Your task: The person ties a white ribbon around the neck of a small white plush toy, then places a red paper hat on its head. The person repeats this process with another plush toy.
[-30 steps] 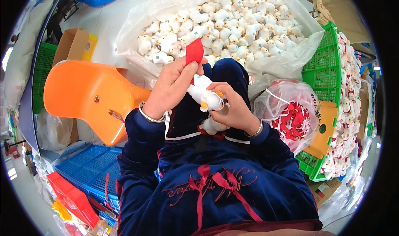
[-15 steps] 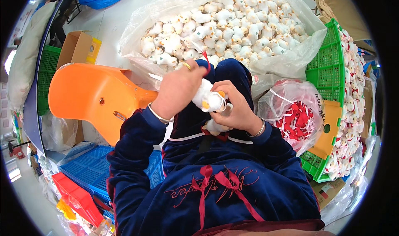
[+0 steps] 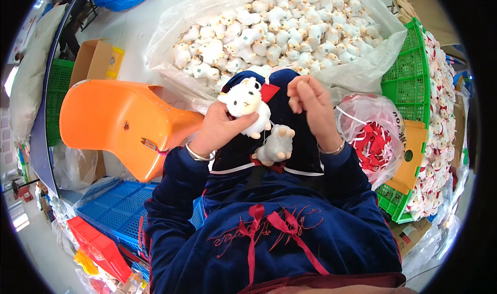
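My left hand (image 3: 220,127) is wrapped around a white plush animal toy (image 3: 244,99), its face turned up toward me. Beside the toy's head, over my dark blue lap, is a red cloth piece (image 3: 269,92) with a white ribbon end. Whether it is tied to the toy I cannot tell. A smaller grey plush toy (image 3: 278,145) with pinkish feet lies on my lap below the white one. To the right of the lap, my right hand (image 3: 313,105) is raised with its fingers curled together. Anything between those fingertips is hidden.
Ahead, a large clear plastic bag (image 3: 171,35) is spread open, full of white plush toys. An orange chair (image 3: 111,120) stands on the left, above a blue crate (image 3: 116,211). At right are a bag of red ribbon pieces (image 3: 370,149) and a green crate (image 3: 406,71).
The white toy has moved left and now rests in my left hand, face up. My right hand has let go of it and moved up and right. The grey toy shows more fully.
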Tool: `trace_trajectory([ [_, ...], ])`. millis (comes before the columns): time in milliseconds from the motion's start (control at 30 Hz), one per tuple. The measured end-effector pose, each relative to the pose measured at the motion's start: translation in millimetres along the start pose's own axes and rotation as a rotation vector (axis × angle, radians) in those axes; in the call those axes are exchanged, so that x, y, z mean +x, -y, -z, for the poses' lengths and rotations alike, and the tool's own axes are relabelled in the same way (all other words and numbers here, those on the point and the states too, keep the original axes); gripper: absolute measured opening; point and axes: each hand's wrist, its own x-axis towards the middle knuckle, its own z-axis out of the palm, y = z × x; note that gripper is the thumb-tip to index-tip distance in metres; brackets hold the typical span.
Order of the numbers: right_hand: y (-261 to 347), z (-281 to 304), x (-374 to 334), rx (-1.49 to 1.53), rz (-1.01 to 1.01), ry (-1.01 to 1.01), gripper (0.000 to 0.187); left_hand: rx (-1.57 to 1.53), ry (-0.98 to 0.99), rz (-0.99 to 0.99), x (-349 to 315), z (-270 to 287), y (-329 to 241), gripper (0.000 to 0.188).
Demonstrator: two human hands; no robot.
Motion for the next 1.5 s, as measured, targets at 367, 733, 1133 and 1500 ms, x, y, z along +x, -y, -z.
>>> trace_trajectory([
  [367, -14.6, -12.9, 21.5, 0.092, -0.559, 0.157, 0.033, -0.15, 0.165, 0.072, 3.5, 4.8, 11.8, 0.045],
  [733, -36.9, -18.9, 21.0, -0.136, -0.106, 0.094, 0.009, 0.134, -0.09, 0.155, 20.7, 0.7, 41.4, 0.038],
  [1133, -26.7, -35.6, 27.2, -0.742, 0.116, 0.026, 0.017, 0.427, -0.008, 0.188, 4.4, 21.4, 41.7, 0.04],
  [1500, -22.5, -21.4, 12.8, -0.747, 0.109, 0.029, 0.017, 0.462, -0.141, 0.112, 8.9, -6.0, 31.1, 0.043],
])
